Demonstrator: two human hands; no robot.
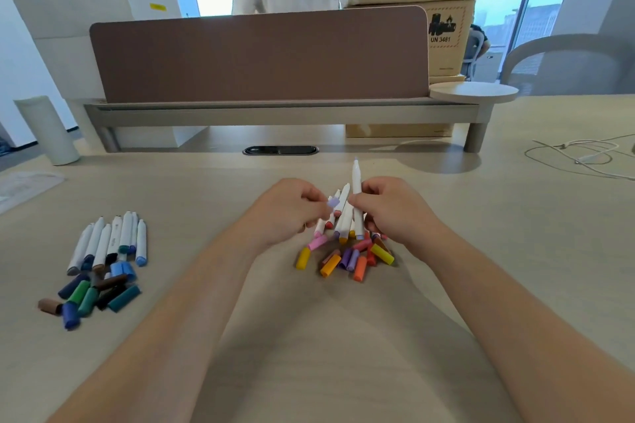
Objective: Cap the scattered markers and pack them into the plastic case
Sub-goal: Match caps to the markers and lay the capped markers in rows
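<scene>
On the desk (pixel 343 336) at 12 o'clock, your left hand (pixel 288 209) pinches a cap (pixel 332 203) just left of your right hand (pixel 395 209), which grips a marker (pixel 356 182). Both are over a heap of markers and caps (pixel 347 254). At 9 o'clock lies a second marker cluster (pixel 110 240), with loose caps (pixel 92 295) before it. The divider screen (pixel 261 55) stands behind, and a cable (pixel 580 158) lies at 2 o'clock.

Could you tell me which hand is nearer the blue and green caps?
Left. The left hand is right of the blue and green caps; the right hand, holding a white marker, is farther right.
</scene>
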